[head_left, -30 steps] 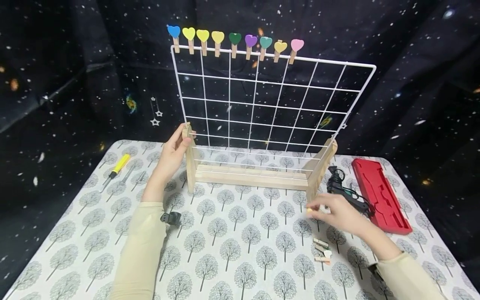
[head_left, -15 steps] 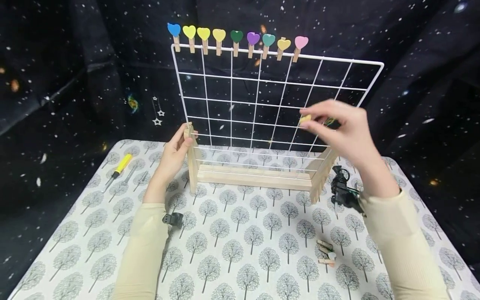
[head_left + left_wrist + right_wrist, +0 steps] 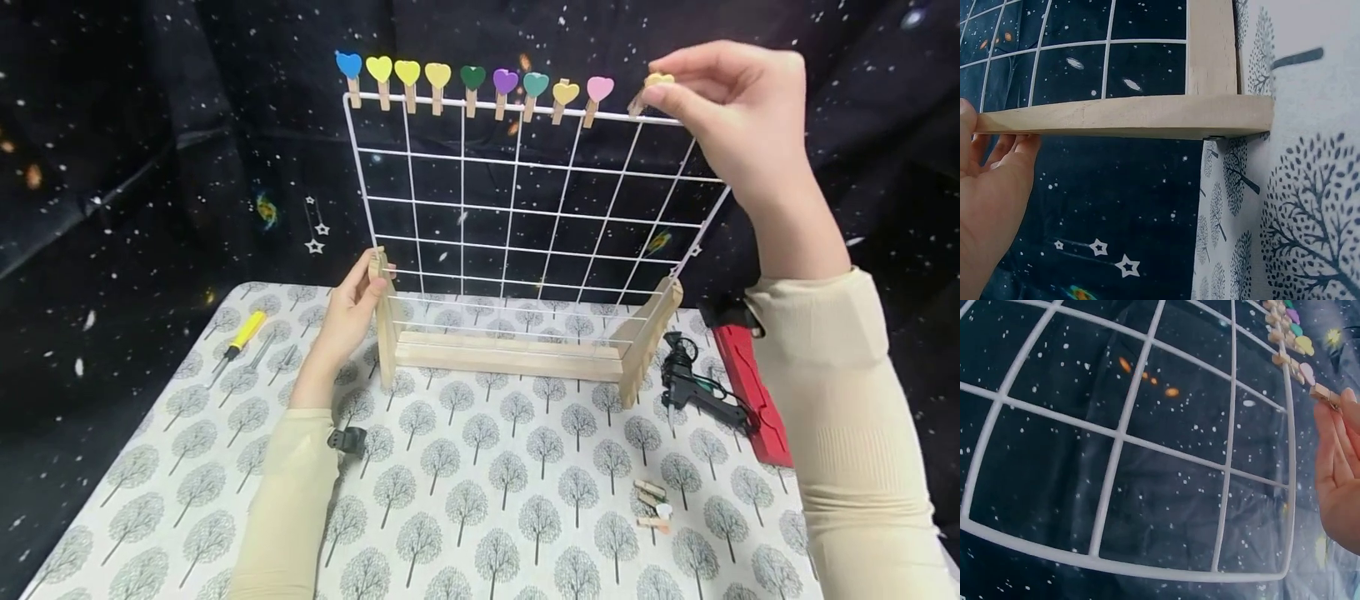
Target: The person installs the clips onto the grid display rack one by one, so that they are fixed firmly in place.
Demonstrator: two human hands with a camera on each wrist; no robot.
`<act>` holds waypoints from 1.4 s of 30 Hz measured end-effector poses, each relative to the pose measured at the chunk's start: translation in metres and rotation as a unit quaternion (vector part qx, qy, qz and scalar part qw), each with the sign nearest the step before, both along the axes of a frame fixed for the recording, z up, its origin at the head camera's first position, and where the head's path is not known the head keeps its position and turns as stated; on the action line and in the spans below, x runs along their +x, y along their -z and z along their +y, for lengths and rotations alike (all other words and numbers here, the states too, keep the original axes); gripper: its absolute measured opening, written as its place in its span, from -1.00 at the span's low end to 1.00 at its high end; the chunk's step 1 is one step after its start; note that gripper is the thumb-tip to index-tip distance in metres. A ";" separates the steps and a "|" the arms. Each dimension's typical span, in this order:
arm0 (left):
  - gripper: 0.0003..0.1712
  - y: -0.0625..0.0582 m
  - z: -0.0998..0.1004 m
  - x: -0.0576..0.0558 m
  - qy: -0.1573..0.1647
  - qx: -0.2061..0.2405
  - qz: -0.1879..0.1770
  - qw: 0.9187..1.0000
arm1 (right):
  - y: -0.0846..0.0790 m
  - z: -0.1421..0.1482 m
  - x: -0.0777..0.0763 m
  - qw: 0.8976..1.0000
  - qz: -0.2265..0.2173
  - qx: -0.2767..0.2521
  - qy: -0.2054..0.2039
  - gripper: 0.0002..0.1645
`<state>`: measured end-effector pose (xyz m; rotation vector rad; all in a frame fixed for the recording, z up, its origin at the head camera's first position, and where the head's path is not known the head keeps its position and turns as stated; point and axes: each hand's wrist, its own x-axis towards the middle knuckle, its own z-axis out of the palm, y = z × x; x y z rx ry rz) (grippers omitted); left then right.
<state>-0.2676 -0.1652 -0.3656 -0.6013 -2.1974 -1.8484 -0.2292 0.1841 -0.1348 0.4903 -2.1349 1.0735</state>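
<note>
Above the grid [image 3: 512, 210], apparently, the right hand [image 3: 753, 121] pinches a clothespin [image 3: 1322, 393].

So the surface [image 3: 570, 571] is fully draped in a white cloth [image 3: 161, 467] that's printed all over with grey trees. The wooden stand [image 3: 510, 357] is parked on it, set toward the far edge around the middle, with both side pieces planted upright. Over on the left, a yellow-handled screwdriver [image 3: 238, 342] is laid at a slant, and two slim metal pieces [image 3: 262, 350] are lined up just beside it. Nearer the front right, a few mini clothespins [image 3: 651, 502] are bunched together; a white tip and an orange-ish one can be spotted. Behind those, a black gun-shaped tool [image 3: 708, 403] is dumped right by a red tray [image 3: 746, 375], which is partly blocked from view.
</note>
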 end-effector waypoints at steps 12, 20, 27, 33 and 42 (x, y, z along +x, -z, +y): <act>-0.49 -0.003 -0.001 -0.004 0.003 0.000 0.003 1.000 | -0.007 0.000 -0.011 0.998 -0.005 0.059 0.027 -0.72; -0.48 -0.001 0.000 -0.003 0.013 0.004 0.001 1.000 | -0.004 0.002 -0.012 0.998 0.000 0.062 0.032 -0.74; -0.47 0.001 -0.001 -0.002 0.016 0.009 0.006 1.000 | -0.005 0.000 -0.011 0.997 0.019 0.051 0.061 -0.74; -0.47 0.001 -0.001 -0.002 0.012 0.010 0.005 1.000 | -0.008 -0.003 -0.010 0.996 -0.024 0.044 0.079 -0.70; -0.47 0.002 -0.002 -0.001 0.012 0.013 0.002 1.000 | -0.010 -0.004 -0.014 0.991 -0.087 0.064 0.082 -0.64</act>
